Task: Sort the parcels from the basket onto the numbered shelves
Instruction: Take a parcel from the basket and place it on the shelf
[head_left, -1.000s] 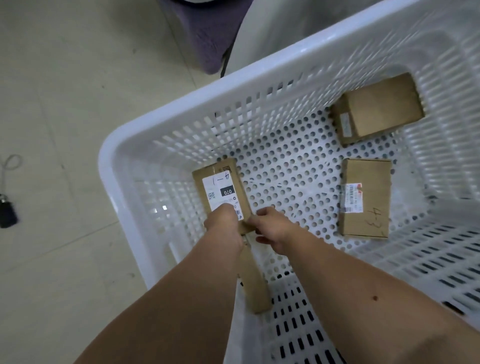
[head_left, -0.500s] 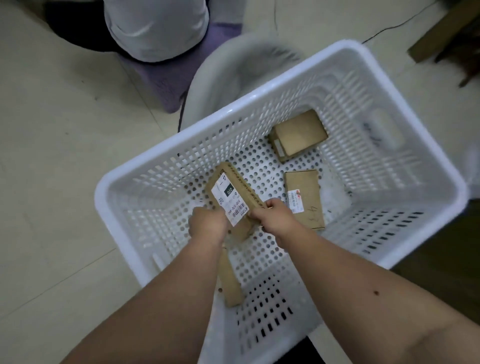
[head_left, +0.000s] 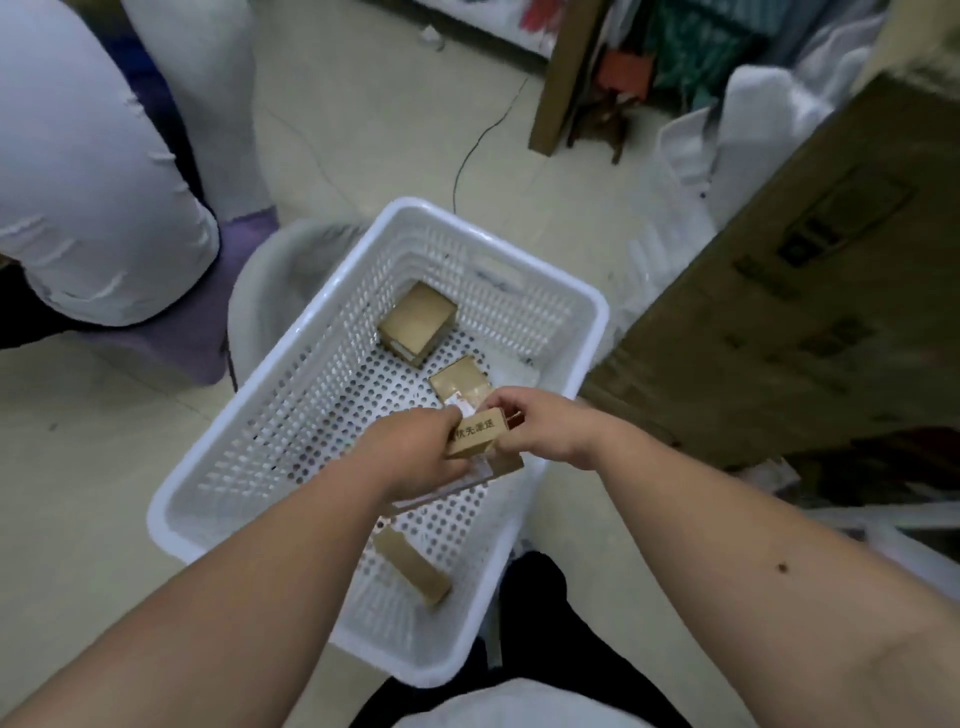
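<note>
Standing on pale tiled floor (head_left: 545, 197): white basket (head_left: 358, 270); both hands' fingers (head_left: 496, 401) gripping brown parcel (head_left: 475, 437).

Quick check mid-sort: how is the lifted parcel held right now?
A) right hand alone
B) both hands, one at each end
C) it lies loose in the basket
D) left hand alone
B: the left hand and right hand grip opposite ends of the parcel above the basket.
</note>
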